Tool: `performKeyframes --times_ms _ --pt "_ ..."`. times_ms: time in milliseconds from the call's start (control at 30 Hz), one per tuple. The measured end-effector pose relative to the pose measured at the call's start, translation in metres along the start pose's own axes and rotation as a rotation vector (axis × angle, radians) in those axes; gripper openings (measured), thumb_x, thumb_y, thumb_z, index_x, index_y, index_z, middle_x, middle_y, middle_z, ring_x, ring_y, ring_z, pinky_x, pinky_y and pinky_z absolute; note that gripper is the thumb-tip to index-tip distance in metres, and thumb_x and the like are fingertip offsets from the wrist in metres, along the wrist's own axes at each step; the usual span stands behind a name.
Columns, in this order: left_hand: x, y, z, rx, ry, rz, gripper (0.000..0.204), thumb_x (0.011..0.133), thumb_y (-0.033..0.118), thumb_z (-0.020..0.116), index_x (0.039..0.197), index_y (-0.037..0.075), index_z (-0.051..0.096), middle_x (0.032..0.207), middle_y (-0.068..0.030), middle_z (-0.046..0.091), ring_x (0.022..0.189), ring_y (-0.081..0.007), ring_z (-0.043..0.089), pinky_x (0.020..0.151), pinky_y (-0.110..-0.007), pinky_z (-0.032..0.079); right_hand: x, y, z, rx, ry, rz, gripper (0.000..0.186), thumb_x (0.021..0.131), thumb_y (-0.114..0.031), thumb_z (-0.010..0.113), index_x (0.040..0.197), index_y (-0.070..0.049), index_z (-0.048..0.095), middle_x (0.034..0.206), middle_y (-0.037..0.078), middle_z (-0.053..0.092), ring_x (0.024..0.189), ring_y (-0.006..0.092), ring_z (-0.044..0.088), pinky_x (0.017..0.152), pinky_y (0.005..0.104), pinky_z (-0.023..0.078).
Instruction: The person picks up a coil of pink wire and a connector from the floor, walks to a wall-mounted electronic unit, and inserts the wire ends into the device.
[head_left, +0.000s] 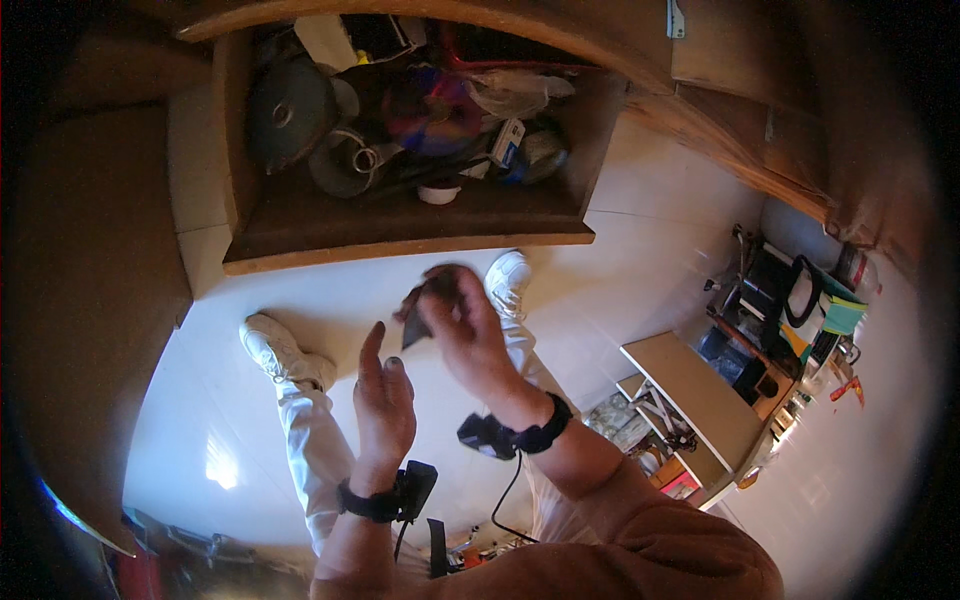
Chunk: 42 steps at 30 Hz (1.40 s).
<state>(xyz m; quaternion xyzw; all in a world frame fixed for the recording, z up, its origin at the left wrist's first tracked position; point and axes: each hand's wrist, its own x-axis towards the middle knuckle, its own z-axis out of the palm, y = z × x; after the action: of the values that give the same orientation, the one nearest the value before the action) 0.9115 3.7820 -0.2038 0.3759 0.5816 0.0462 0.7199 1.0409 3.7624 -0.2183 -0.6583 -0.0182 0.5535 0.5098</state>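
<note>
My right hand (470,335) is closed on a small dark object (414,330), partly hidden by the fingers; what it is I cannot make out. Just below and left of it, my left hand (385,400) holds nothing, index finger and thumb raised apart. Both wrists wear straps with black devices and cables. Beyond my hands is an open wooden drawer (410,246) holding several jumbled things, among them a shiny disc (430,115), a grey round lid-like piece (290,105), a small white cup (438,195) and a small white-and-blue box (508,142).
My white shoes (275,350) stand on pale floor tiles below the drawer. A dark wooden panel (100,300) runs down the left. Wooden cabinetry (740,140) is at upper right. At right, a desk with a pale board (680,390), electronics and several small items stands.
</note>
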Motion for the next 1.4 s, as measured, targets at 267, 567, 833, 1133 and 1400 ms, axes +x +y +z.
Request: performKeyframes --times_ms 267,567,833,1133,1400 --pt "0.004 -0.005 0.000 0.050 0.022 -0.058 0.033 0.087 0.005 0.047 0.120 0.004 0.045 0.060 0.0040 0.040 0.050 -0.0037 0.033 0.045 -0.018 0.031 0.092 -0.013 -0.063 0.772 0.173 0.043 0.015 0.091 -0.018 0.043 0.103 -0.010 0.046 0.090 0.007 0.056 0.080 0.0229 0.055 0.077 0.0410 0.047" --pt "0.007 0.002 0.013 0.033 0.010 -0.126 0.029 0.089 0.010 0.040 0.116 0.000 0.046 0.057 0.0033 0.037 0.043 -0.0041 0.029 0.037 -0.019 0.028 0.126 -0.017 -0.072 -0.524 0.121 -0.139 0.022 0.085 -0.009 0.050 0.107 -0.006 0.051 0.108 0.010 0.056 0.095 0.0239 0.054 0.083 0.0292 0.044" --pt "0.005 0.000 0.010 -0.067 0.013 -0.169 0.027 0.087 0.007 0.047 0.114 0.003 0.048 0.064 0.0023 0.047 0.048 -0.0036 0.039 0.040 -0.017 0.034 0.123 0.000 -0.084 0.345 0.112 0.010 0.024 0.086 -0.009 0.050 0.110 -0.006 0.050 0.109 0.010 0.053 0.098 0.0208 0.051 0.088 0.0267 0.041" --pt "0.005 -0.008 0.007 -0.087 -0.014 -0.153 0.025 0.086 0.005 0.049 0.111 0.003 0.051 0.070 0.0022 0.046 0.058 -0.0042 0.039 0.051 -0.018 0.035 0.121 -0.017 -0.085 0.100 0.144 0.069 0.031 0.083 -0.006 0.054 0.113 -0.003 0.047 0.111 0.013 0.053 0.105 0.0244 0.050 0.091 0.0303 0.041" --pt "0.003 -0.006 0.006 -0.168 0.004 -0.110 0.023 0.085 0.002 0.049 0.108 0.003 0.053 0.068 0.0051 0.045 0.059 -0.0024 0.036 0.054 -0.017 0.033 0.123 -0.005 -0.087 0.844 0.276 0.199 0.029 0.087 -0.005 0.045 0.116 -0.001 0.044 0.115 0.015 0.051 0.108 0.0280 0.048 0.094 0.0359 0.041"
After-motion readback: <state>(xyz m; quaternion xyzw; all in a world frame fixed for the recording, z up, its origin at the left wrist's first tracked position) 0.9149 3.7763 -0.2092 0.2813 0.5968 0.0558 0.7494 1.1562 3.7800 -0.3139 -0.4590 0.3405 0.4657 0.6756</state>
